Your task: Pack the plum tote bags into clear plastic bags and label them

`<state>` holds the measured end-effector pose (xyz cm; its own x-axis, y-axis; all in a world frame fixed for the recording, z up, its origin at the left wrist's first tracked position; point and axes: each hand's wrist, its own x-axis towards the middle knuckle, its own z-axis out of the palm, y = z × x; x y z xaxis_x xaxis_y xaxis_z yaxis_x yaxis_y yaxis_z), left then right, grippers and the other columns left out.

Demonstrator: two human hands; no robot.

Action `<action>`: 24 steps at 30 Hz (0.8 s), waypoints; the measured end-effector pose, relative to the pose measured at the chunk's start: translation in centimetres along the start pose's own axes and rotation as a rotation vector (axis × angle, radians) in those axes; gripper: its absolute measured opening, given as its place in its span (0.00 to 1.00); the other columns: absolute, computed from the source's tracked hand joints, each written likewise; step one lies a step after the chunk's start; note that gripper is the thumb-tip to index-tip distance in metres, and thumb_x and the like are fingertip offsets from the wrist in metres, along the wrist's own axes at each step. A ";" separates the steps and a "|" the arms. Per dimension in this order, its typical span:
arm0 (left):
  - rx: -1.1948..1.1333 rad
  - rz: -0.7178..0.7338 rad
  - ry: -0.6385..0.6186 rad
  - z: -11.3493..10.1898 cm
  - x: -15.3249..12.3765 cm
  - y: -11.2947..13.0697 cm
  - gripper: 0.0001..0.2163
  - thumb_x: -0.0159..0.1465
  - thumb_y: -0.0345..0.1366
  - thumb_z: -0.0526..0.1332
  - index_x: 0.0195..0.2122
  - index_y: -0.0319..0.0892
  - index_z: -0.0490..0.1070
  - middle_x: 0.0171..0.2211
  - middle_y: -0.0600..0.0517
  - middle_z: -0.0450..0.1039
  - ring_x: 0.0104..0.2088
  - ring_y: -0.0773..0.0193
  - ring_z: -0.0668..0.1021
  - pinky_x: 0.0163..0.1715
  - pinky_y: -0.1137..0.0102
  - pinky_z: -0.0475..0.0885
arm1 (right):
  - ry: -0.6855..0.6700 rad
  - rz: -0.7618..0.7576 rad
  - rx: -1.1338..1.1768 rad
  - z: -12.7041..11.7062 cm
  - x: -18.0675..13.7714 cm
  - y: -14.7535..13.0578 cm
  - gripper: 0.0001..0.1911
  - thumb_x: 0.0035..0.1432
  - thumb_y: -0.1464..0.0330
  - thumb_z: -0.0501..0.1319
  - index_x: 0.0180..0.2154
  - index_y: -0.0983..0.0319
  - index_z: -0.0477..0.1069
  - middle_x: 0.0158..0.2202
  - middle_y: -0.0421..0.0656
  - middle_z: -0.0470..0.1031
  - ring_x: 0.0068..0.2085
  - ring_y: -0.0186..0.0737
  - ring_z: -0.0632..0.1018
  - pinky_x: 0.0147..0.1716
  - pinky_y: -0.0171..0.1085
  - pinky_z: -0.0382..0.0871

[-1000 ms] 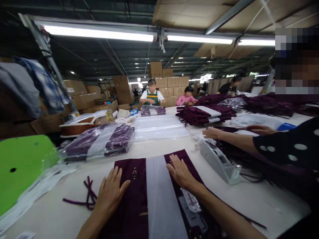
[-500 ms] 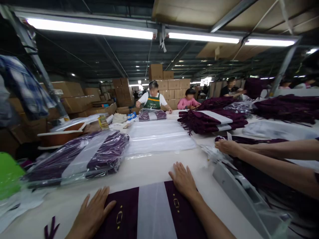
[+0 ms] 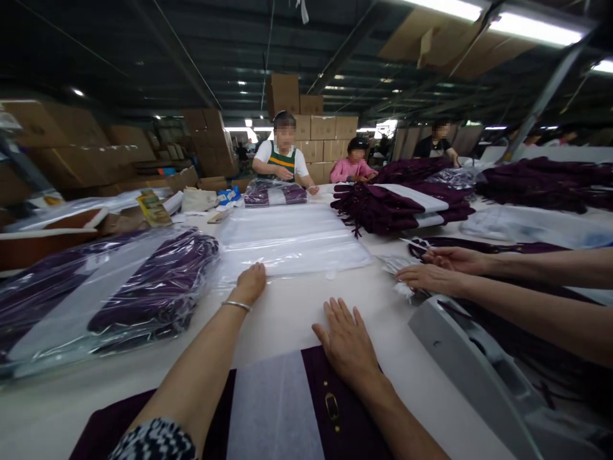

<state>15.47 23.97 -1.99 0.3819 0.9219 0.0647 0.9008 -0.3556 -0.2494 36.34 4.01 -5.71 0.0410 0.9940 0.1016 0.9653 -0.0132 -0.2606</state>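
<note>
In front of me lies a folded dark purple garment (image 3: 357, 415) with gold buckle trims and a pale paper strip (image 3: 272, 409) down its middle. My right hand (image 3: 348, 338) rests flat at its far right corner, fingers spread onto the table. My left arm stretches over the garment. At the front edge of a stack of clear plastic bags (image 3: 297, 246), my left hand (image 3: 251, 283) has its fingers curled down and closed on a plastic bag; the fingertips are hard to see.
Bagged purple garments (image 3: 148, 287) lie at left. A grey machine (image 3: 460, 358) stands at right, beside a co-worker's hands (image 3: 431, 271) handling a purple piece. Purple piles (image 3: 402, 204) lie beyond. A person in a green apron (image 3: 282, 156) stands across the table.
My left hand has left the garment and moved forward to the plastic bags. My right hand has stayed about where it was. The view has swung right and down.
</note>
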 end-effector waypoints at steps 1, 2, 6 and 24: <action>0.000 -0.031 -0.036 0.6 0.4 0.0 0.15 0.70 0.28 0.52 0.54 0.33 0.72 0.52 0.37 0.76 0.53 0.54 0.78 0.53 0.57 0.73 | 0.003 0.001 0.002 0.0 0.0 0.0 0.34 0.71 0.52 0.45 0.68 0.67 0.57 0.71 0.49 0.51 0.72 0.50 0.49 0.70 0.55 0.39; 0.002 -0.054 -0.061 0.9 0.7 -0.2 0.12 0.71 0.32 0.55 0.51 0.34 0.73 0.48 0.41 0.78 0.49 0.56 0.80 0.49 0.57 0.75 | 0.006 0.002 0.004 0.0 0.0 -0.1 0.34 0.71 0.52 0.45 0.68 0.67 0.57 0.71 0.49 0.51 0.72 0.50 0.49 0.70 0.54 0.39; 0.005 -0.073 -0.084 0.3 0.6 -1.4 0.13 0.69 0.41 0.61 0.47 0.37 0.73 0.45 0.47 0.77 0.45 0.58 0.80 0.47 0.56 0.76 | -0.002 0.012 -0.005 -0.3 -0.1 -0.3 0.33 0.71 0.53 0.45 0.68 0.67 0.57 0.71 0.48 0.53 0.72 0.51 0.51 0.69 0.54 0.40; -0.050 0.054 0.045 -0.2 -1.8 -1.4 0.11 0.69 0.35 0.55 0.43 0.38 0.75 0.44 0.37 0.78 0.47 0.49 0.80 0.45 0.60 0.71 | -0.003 0.019 0.025 -0.4 0.0 -0.3 0.31 0.70 0.54 0.46 0.66 0.65 0.62 0.69 0.49 0.57 0.70 0.53 0.55 0.69 0.55 0.44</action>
<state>13.61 22.81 -1.61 0.4385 0.8936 0.0963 0.8872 -0.4133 -0.2054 36.20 3.95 -5.23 0.0584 0.9939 0.0935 0.9578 -0.0294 -0.2860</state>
